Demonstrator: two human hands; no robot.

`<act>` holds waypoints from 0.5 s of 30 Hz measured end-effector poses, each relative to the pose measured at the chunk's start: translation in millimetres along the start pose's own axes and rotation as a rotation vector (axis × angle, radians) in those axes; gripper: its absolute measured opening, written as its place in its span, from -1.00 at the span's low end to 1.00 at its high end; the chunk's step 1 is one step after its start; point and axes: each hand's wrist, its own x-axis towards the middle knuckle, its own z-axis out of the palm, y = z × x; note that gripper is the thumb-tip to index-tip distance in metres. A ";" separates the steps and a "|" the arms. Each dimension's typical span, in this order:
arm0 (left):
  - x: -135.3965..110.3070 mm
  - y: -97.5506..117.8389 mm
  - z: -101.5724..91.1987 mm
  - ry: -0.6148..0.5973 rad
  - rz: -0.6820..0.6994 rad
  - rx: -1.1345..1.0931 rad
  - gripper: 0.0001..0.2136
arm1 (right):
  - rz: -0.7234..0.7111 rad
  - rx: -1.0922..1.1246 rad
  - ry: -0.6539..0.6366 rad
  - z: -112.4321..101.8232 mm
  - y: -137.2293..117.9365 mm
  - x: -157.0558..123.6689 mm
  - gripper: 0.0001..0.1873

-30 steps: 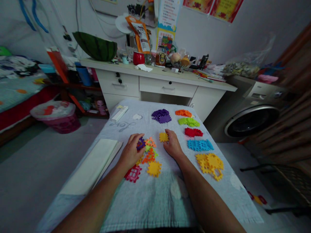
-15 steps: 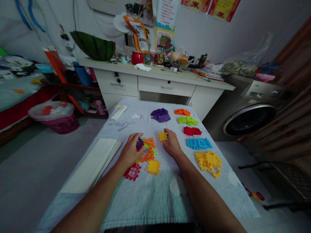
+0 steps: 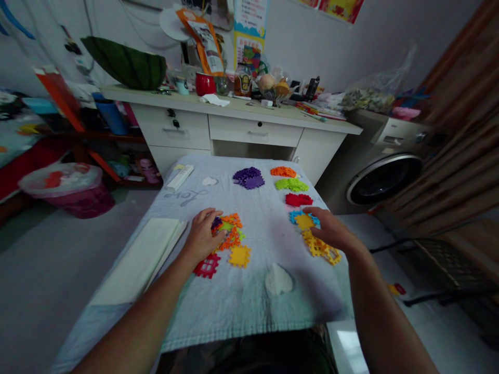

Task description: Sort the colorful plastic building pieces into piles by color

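Observation:
My left hand rests curled on a mixed heap of plastic puzzle tiles in the middle of the cloth-covered table, its fingers on a purple tile. My right hand hovers over the yellow tile pile at the right, pinching a yellow tile just above the blue pile. A red tile and a yellow tile lie loose near the heap.
Sorted piles lie farther back: purple, orange, green, red. A folded white sheet lies at the table's left. A cluttered desk, a washing machine and a pink bin stand around.
My right hand has carried the yellow tile from the middle heap rightward to above the yellow pile. My left hand stays on the heap. The view has shifted right.

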 end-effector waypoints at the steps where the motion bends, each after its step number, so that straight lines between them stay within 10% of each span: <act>1: -0.2 -0.7 0.3 -0.004 0.002 0.003 -0.57 | 0.023 -0.014 -0.017 -3.7 5.9 -9.9 -0.36; 15: -3.2 -0.1 -5.3 -0.070 0.017 -0.026 -0.63 | 0.031 -0.144 0.002 8.3 -20.9 -24.4 -0.49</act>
